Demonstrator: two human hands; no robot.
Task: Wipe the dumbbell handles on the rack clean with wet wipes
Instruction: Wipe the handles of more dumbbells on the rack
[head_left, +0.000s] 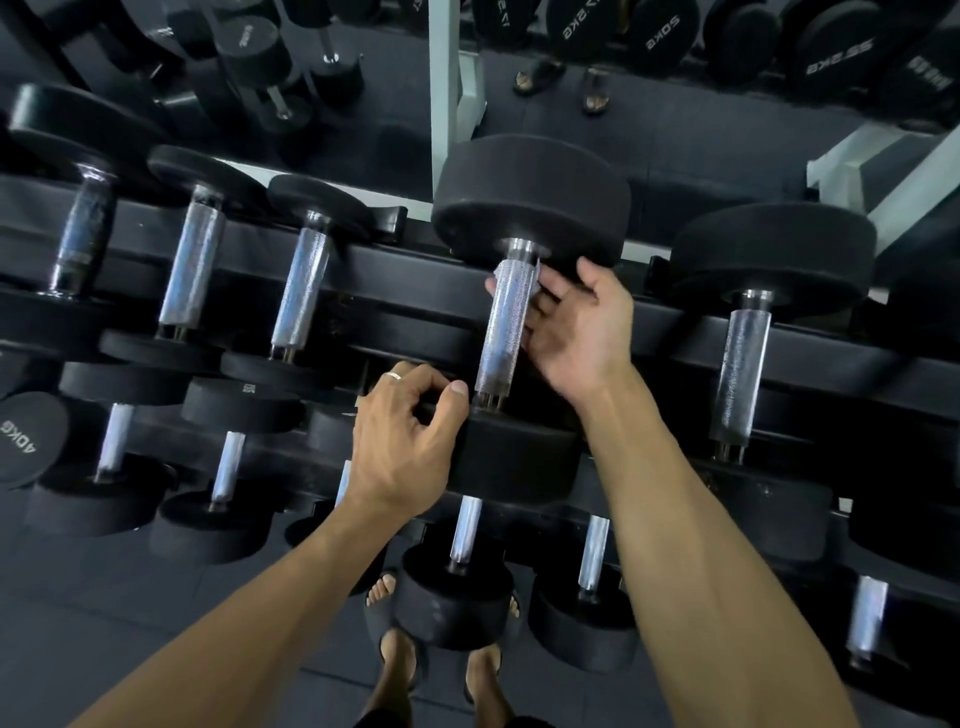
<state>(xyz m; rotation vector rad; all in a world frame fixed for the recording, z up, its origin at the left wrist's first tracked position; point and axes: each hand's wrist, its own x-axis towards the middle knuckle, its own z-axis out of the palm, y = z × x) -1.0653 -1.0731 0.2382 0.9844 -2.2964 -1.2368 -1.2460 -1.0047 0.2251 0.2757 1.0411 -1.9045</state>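
A big black dumbbell lies on the top tier of the rack (675, 332), its knurled chrome handle (501, 332) pointing away from me. My right hand (571, 327) wraps the upper part of that handle from the right, fingers curled behind it, pressing a small white wet wipe (537, 270) against the metal; only a corner of the wipe shows. My left hand (410, 436) grips the rim of the same dumbbell's near head (519, 457), thumb on top. A ring is on one left finger.
More dumbbells with chrome handles (301, 296) (743, 369) lie left and right on the top tier, smaller ones (465, 535) on the tier below. A mirror behind reflects weights. My sandalled feet (441, 670) stand on dark floor tiles.
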